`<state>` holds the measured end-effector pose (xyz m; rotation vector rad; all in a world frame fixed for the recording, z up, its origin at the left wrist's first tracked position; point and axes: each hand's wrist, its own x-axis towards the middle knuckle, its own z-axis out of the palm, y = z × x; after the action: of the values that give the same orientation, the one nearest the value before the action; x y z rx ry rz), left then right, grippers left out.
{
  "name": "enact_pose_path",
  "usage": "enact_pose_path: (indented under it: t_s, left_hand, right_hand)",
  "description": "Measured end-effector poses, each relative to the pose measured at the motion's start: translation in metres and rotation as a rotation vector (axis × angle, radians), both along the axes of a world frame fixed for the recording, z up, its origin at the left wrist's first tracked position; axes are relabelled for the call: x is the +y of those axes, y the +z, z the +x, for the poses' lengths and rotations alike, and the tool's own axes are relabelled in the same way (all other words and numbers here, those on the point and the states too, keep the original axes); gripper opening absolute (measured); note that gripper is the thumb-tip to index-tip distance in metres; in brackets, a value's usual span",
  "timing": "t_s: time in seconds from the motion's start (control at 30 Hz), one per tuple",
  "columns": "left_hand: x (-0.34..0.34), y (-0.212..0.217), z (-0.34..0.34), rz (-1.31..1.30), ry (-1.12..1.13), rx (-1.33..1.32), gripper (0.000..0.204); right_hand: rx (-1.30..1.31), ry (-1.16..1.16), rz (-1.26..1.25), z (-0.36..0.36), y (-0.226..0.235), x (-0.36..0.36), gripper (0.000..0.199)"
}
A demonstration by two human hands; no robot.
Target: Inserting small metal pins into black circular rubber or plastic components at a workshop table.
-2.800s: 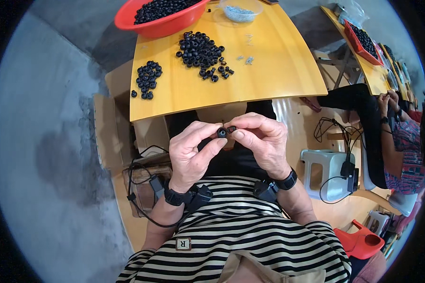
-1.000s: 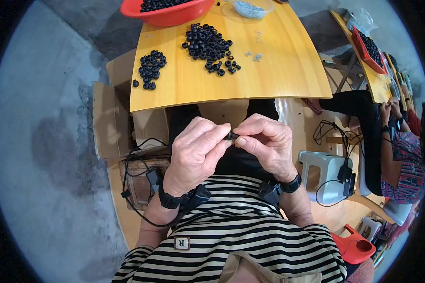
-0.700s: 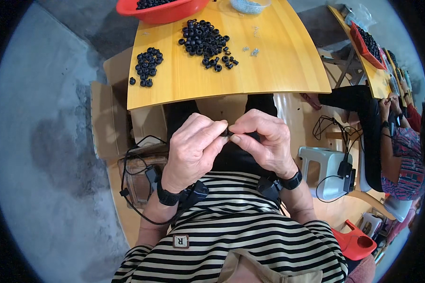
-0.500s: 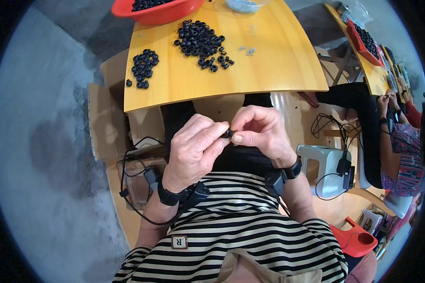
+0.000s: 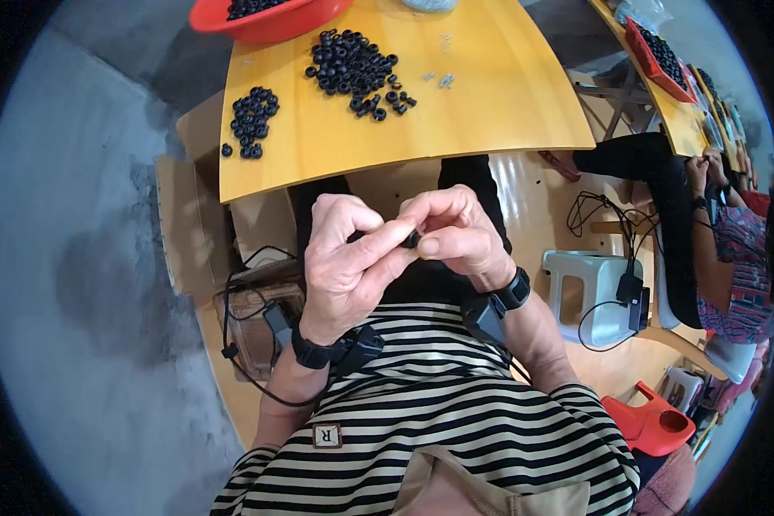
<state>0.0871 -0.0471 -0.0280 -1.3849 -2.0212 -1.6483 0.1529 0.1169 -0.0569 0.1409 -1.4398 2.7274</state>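
Note:
Between my fingertips, just short of the table's near edge, is a small round black part (image 5: 413,240), mostly covered by the fingers. My left hand (image 5: 348,258) pinches it from the left with thumb and forefinger. From the other side my right hand (image 5: 460,234) grips it the same way. On the table lie a larger pile of black ring-shaped parts (image 5: 348,64) and a smaller group of black parts (image 5: 254,120) to its left. A few tiny pale pieces (image 5: 446,81) lie right of the larger pile.
A yellow wooden table (image 5: 490,112) stands ahead, with a red basin (image 5: 271,24) of black parts at its far left. At right are a grey-white stool (image 5: 589,297) with cables, a seated person (image 5: 731,258) and a red tray (image 5: 658,60). An open cardboard box (image 5: 185,224) is at left.
My right hand has shifted slightly left and its fingers have closed in nearer to my left hand. The black part stays pinched between both. The whole view has shifted a little.

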Motion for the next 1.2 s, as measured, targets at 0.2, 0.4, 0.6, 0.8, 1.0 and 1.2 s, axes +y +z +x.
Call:
enact_pose_path:
  t_s: [0.2,0.4,0.6,0.8,1.0,1.2]
  left_hand:
    - [0.002,-0.008,0.004,0.04,0.034,-0.057,0.036]
    - [0.003,-0.004,0.001,-0.02,-0.022,0.024,0.036]
    - [0.003,-0.009,-0.004,-0.039,-0.075,0.025,0.033]
    - [0.004,-0.01,-0.003,-0.014,-0.109,0.003,0.029]
    - [0.006,-0.01,-0.005,-0.012,-0.134,0.01,0.027]
    - [0.001,-0.013,-0.005,-0.031,-0.087,-0.005,0.033]
  right_hand:
    - [-0.116,-0.016,-0.001,0.005,0.001,-0.004,0.019]
    - [-0.177,0.034,-0.034,0.006,0.002,-0.011,0.009]
    - [-0.219,0.15,-0.178,0.008,-0.005,-0.007,0.011]
    - [-0.179,0.248,-0.205,0.004,-0.016,-0.006,0.023]
    - [-0.265,0.303,-0.333,0.002,-0.016,-0.006,0.02]
    - [-0.202,0.241,-0.297,0.003,-0.01,-0.007,0.02]
